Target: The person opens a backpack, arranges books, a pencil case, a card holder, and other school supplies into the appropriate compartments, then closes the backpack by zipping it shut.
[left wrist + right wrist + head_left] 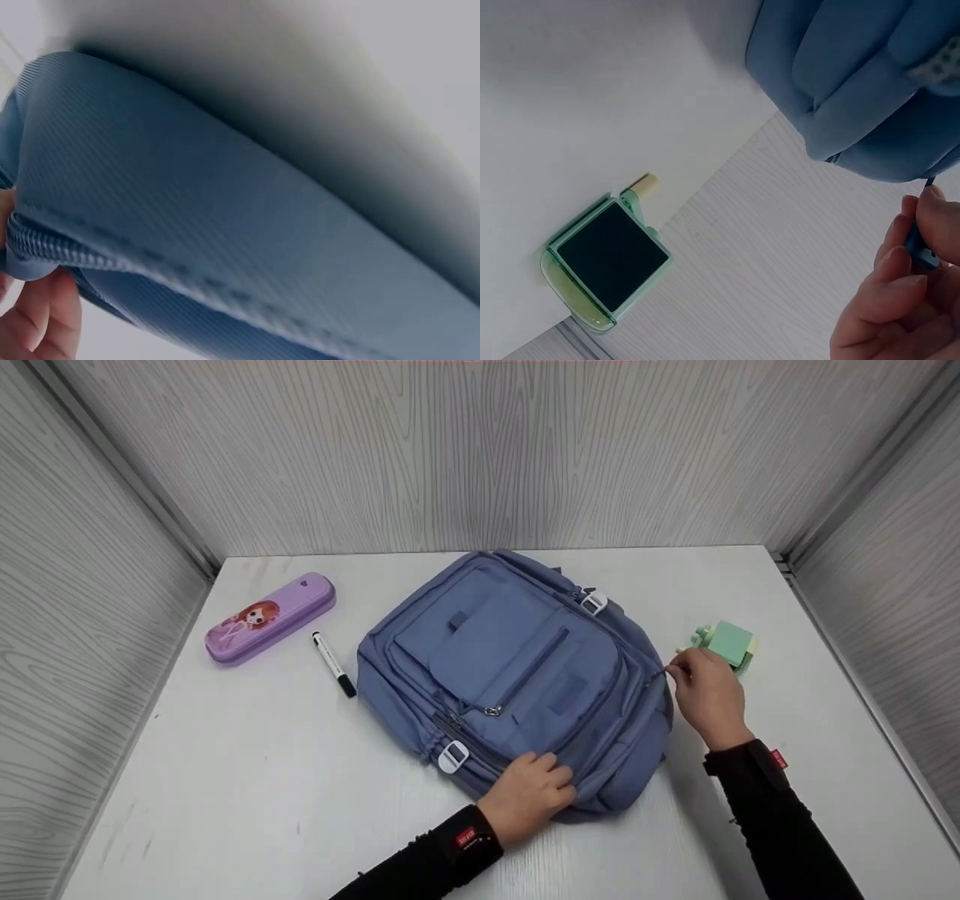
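Observation:
A blue backpack lies on its back, tilted across the white table. My left hand grips its near edge; in the left wrist view, thumb and fingers pinch a piped seam of the blue cloth. At the bag's right side, my right hand pinches a zipper pull. In the right wrist view, that dark pull sits between thumb and fingertips, its cord leading to the bag. A zipper along the bag's lower left side shows a dark opening; how far it runs under my left hand is hidden.
Just beyond my right hand stands a green crank pencil sharpener with a cream knob. To the bag's left lie a black-and-white marker and a purple pencil case. Grey wood-grain panels close off the back and sides.

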Motion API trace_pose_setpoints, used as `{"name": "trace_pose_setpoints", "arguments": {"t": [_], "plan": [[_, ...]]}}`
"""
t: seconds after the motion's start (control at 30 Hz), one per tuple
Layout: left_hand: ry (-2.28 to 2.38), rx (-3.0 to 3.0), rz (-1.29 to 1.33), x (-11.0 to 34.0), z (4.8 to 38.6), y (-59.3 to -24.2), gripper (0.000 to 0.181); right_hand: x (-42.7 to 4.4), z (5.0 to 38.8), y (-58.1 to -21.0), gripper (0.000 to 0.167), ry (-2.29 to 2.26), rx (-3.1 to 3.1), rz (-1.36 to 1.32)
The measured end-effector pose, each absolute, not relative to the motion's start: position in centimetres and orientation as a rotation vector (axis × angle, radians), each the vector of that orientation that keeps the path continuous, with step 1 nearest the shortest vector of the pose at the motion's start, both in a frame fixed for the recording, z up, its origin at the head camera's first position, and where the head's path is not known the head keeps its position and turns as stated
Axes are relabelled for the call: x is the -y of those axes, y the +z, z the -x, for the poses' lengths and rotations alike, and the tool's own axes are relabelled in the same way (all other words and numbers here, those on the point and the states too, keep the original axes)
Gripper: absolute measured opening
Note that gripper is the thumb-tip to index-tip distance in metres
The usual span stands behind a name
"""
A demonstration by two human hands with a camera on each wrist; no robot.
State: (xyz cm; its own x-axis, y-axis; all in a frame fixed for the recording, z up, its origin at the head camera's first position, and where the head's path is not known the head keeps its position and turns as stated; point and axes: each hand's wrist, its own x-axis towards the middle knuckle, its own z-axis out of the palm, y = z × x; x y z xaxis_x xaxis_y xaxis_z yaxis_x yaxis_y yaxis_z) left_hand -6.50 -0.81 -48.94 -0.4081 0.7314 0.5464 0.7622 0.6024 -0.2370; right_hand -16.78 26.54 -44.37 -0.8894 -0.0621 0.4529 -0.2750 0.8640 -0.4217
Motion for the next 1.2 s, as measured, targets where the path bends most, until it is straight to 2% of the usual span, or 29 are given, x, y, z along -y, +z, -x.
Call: {"name": "trace_pose_setpoints", "arguments": {"t": [0.4,0.63,0.83,0.9,1.03,1.2], "plan": [[-0.19,2.125,1.325,5.1,7.1,-48.9,0.017,-26.7,17.1,-44.4,0.008,0.695,2.665,-0.197],[-0.155,2.379,1.224,5.7,6.4,-47.6,0.008,-26.7,16.8,-44.7,0.006,0.691,2.637,-0.215],[-0.215,2.949,1.038,2.7,5.2,-44.1,0.05,-26.7,16.3,-45.2,0.007,0.699,2.621,-0.192],[-0.184,2.982,0.965,1.0,5.1,-43.7,0.058,-26.6,16.2,-45.3,0.007,0.7,2.63,-0.186],[0.0,2.862,0.789,-2.3,5.1,-44.1,0.055,-26.5,16.1,-45.3,0.009,0.705,2.656,-0.17],[0.092,2.693,0.625,-4.5,5.5,-45.1,0.032,-26.5,16.0,-45.4,0.009,0.703,2.67,-0.146]]}}
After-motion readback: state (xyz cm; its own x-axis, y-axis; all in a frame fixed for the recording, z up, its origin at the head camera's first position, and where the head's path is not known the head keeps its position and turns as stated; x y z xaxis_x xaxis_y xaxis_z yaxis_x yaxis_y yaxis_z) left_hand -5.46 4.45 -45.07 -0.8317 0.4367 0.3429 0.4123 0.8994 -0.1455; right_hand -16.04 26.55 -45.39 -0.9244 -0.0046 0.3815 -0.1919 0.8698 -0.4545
